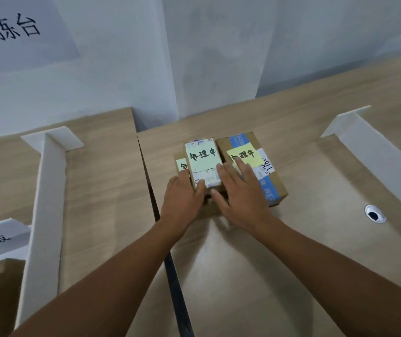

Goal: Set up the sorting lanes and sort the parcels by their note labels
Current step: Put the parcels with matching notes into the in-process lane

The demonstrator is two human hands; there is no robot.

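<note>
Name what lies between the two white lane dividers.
Head view: note-labelled parcels clustered together, left hand and right hand resting on them.

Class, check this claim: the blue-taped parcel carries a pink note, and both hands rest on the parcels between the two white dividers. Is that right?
No. The head view shows the note on the blue-taped parcel is yellow, not pink. The left hand and right hand do rest on the parcels between the two white dividers.
</note>
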